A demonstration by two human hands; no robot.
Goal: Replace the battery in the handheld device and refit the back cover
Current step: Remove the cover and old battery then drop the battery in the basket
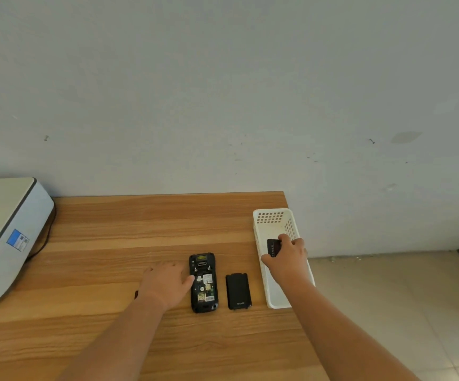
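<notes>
A black handheld device (pixel 204 283) lies face down on the wooden table (pixel 113 243), its battery bay uncovered and showing labels. Its black back cover (pixel 238 290) lies flat just to the right of it. My left hand (pixel 165 284) rests flat on the table with the thumb touching the device's left edge. My right hand (pixel 287 259) is over the white perforated basket (pixel 272 218) at the table's right edge, fingers closed around a black battery (pixel 273 247), which is partly hidden by my fingers.
A white and grey machine (pixel 5 237) with a blue label and a dark cable stands at the table's left end. A small dark object (pixel 136 294) shows beside my left wrist. Beyond the table's right edge is tiled floor (pixel 388 298). A wall rises behind.
</notes>
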